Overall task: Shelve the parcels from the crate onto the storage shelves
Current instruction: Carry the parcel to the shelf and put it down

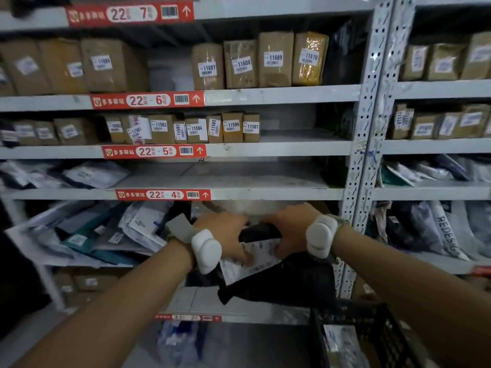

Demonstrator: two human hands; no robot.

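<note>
The shelves (265, 193) have room at the right end of the tier under the 22-4 edge, beside heaped mailers (119, 235); the crate (372, 328) stands lower right. We grip the black parcel (279, 285) at that tier's front edge with left hand (223, 232) and right hand (292, 227); best slide it in label outward.

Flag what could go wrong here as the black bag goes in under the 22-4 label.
1. The black parcel is limp and sags below the left hand and right hand; its loose end could snag or slip from the grip.
2. The heap of soft bags to its left lies slanted and overlapping; pushing in beside it might send some sliding out.
3. The white label is bent under the thumbs, so it may end up hard to read.
</note>
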